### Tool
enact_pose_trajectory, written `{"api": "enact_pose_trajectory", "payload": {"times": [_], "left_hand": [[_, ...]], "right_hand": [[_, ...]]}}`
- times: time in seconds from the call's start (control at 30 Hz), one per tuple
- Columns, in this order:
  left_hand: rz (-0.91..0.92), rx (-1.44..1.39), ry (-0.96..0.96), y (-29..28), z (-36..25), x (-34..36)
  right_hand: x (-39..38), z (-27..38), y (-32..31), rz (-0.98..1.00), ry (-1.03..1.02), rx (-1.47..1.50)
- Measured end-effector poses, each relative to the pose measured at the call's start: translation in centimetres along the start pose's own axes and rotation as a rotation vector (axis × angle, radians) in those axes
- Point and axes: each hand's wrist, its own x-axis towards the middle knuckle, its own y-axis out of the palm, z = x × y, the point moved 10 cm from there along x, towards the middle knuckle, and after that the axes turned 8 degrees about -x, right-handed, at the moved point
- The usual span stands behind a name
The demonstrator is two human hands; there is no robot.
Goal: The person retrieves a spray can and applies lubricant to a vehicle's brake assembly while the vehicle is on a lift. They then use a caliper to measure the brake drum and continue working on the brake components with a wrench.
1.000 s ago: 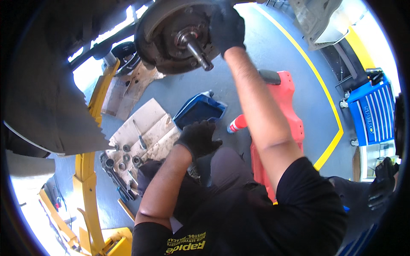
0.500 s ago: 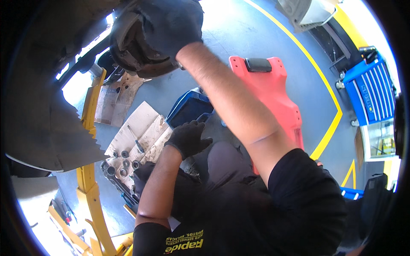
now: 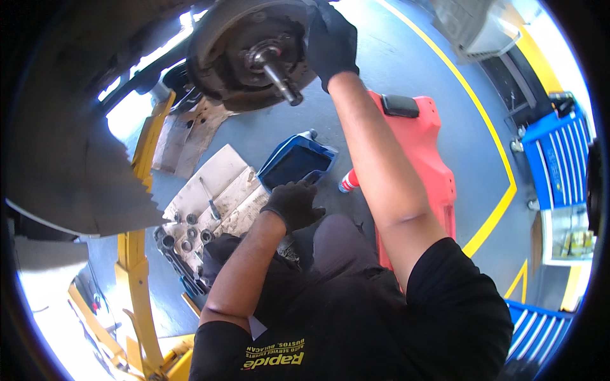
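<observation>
A rusty round brake plate (image 3: 229, 63) with a bare axle spindle (image 3: 278, 71) sticking out hangs at the top of the view, under a raised car. My right hand (image 3: 330, 41), in a black glove, reaches up and grips the plate's right rim, just right of the spindle. My left hand (image 3: 293, 204), also gloved in black, hovers low over my lap with its fingers loosely apart and nothing in it. It is nearest to a blue drain pan (image 3: 295, 165) on the floor.
A red creeper (image 3: 419, 152) lies right of my arm, with a red-and-white spray can (image 3: 348, 182) beside it. Dirty cardboard (image 3: 210, 190) holds sockets and a tool. A yellow lift arm (image 3: 136, 254) runs down the left. A blue tool cabinet (image 3: 559, 159) stands beyond a yellow floor line (image 3: 495, 146).
Half a second ago my right hand covered the hub; now it sits on the right rim and the spindle shows again. My left hand has barely moved.
</observation>
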Motion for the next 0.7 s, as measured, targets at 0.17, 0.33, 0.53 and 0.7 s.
{"api": "enact_pose_trajectory", "payload": {"times": [0.17,0.33,0.53,0.7], "left_hand": [[-0.039,-0.009,-0.014,0.1,-0.4,0.0],[0.027,0.012,-0.002,0.7,-2.0,0.9],[-0.002,-0.044,-0.045,1.3,0.2,0.4],[-0.031,-0.023,-0.070,-0.6,-0.9,-0.8]], "right_hand": [[-0.7,-9.9,1.3,0.108,0.269,-0.020],[0.5,8.1,7.7,0.087,-0.434,-0.473],[-1.8,17.3,14.0,1.160,-0.690,-0.622],[1.7,4.6,11.7,0.467,-0.352,-0.624]]}}
